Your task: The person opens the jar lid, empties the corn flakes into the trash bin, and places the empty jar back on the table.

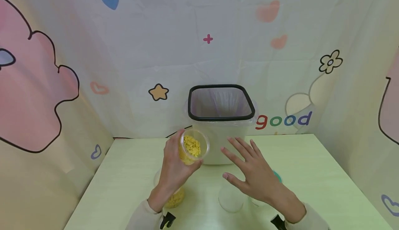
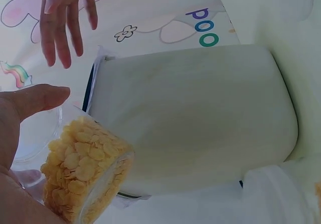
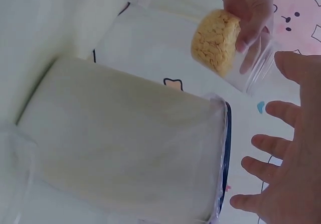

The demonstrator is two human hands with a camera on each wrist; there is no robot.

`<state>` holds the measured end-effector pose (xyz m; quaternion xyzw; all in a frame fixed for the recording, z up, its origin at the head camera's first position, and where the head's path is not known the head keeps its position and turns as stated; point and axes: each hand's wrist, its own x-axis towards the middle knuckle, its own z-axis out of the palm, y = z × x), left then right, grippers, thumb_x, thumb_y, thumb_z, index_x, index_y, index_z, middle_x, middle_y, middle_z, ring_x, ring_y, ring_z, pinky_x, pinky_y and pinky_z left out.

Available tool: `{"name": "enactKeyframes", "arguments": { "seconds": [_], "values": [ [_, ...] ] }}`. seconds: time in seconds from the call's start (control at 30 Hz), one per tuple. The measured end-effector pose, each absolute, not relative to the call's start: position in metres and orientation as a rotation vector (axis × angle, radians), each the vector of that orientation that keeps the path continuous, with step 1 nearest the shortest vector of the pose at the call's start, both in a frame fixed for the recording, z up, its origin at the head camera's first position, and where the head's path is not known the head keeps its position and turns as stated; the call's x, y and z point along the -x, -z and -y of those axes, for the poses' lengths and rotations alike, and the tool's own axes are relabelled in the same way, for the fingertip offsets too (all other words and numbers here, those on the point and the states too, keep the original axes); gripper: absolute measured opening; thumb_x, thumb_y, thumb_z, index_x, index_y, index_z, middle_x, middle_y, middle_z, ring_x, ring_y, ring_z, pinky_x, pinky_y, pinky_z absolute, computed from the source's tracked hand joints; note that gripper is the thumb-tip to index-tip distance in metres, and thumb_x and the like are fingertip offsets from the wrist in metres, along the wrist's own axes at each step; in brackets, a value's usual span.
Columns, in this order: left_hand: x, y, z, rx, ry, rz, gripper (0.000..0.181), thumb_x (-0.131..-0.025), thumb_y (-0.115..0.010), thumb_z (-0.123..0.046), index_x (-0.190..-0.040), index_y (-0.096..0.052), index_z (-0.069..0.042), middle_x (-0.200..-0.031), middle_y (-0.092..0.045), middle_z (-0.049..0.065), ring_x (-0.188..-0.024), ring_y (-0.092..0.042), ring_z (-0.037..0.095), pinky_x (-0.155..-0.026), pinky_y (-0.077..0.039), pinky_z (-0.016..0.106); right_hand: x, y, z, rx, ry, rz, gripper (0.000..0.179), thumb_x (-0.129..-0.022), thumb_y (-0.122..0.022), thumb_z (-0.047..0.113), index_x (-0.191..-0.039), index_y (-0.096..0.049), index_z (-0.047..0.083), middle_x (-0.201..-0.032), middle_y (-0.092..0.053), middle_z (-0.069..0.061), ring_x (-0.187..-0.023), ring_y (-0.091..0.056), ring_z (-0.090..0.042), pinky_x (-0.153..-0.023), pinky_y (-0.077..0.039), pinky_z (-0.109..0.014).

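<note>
My left hand point(image 1: 173, 164) grips a clear plastic jar point(image 1: 192, 147) partly filled with yellow flakes. The jar is tilted, its open mouth facing up toward me in the head view, in front of the bin's left side. In the left wrist view the flakes point(image 2: 83, 156) fill the lower part of the jar, and the thumb lies along its wall. To the right, my right hand point(image 1: 257, 171) is raised with fingers spread, holding nothing. The right wrist view has its fingers point(image 3: 271, 146) apart from the jar. A pale bin point(image 1: 218, 143) with a black rim and thin liner stands behind both hands.
On the table point(image 1: 124, 174), a second jar of flakes point(image 1: 175, 198) stands below my left forearm. A clear container point(image 1: 230, 202) stands at the front middle. Something teal point(image 1: 277, 176) shows partly behind my right hand. A printed cloth point(image 1: 156, 43) hangs behind the bin.
</note>
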<state>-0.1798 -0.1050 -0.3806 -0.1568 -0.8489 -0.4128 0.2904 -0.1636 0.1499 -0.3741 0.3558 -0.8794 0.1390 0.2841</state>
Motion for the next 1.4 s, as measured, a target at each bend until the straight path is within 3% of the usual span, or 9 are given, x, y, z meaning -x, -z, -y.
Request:
{"name": "enactKeyframes", "arguments": {
  "seconds": [0.2, 0.43, 0.8, 1.4],
  "values": [
    [0.184, 0.373, 0.108, 0.429, 1.072, 2.234, 0.100, -0.061, -0.091, -0.022, -0.145, -0.037, -0.015, -0.138, -0.050, 0.005, -0.124, -0.046, 0.026, -0.101, -0.041, 0.052, 0.174, 0.357, -0.155, -0.943, -0.370, 2.296, 0.060, -0.096, -0.051, 0.056, -0.146, -0.047, 0.024, -0.157, -0.037, -0.010, -0.144, -0.034, -0.036, -0.114, -0.022, -0.067],
    [0.188, 0.365, 0.112, 0.454, 1.055, 2.220, 0.100, -0.062, -0.091, -0.021, -0.146, -0.036, -0.014, -0.138, -0.050, 0.010, -0.125, -0.045, 0.028, -0.101, -0.040, 0.055, 0.183, 0.344, -0.162, -0.937, -0.358, 2.297, 0.061, -0.096, -0.050, 0.056, -0.147, -0.045, 0.024, -0.159, -0.034, -0.008, -0.146, -0.030, -0.038, -0.110, -0.025, -0.071],
    [0.194, 0.353, 0.115, 0.460, 1.034, 2.205, 0.098, -0.064, -0.090, -0.021, -0.146, -0.036, -0.013, -0.136, -0.050, 0.010, -0.122, -0.046, 0.029, -0.100, -0.041, 0.053, 0.203, 0.321, -0.167, -0.876, -0.356, 2.401, 0.065, -0.092, -0.061, 0.046, -0.150, -0.041, 0.027, -0.162, -0.028, -0.005, -0.151, -0.022, -0.033, -0.114, -0.018, -0.069],
    [0.211, 0.322, 0.118, 0.497, 0.990, 2.141, 0.095, -0.065, -0.088, -0.023, -0.144, -0.037, -0.008, -0.137, -0.050, 0.010, -0.122, -0.045, 0.030, -0.103, -0.035, 0.055, 0.237, 0.280, -0.174, -0.830, -0.426, 2.530, 0.063, -0.097, -0.056, 0.043, -0.154, -0.034, 0.026, -0.164, -0.023, -0.007, -0.150, -0.021, -0.037, -0.116, -0.013, -0.069]
  ]
}}
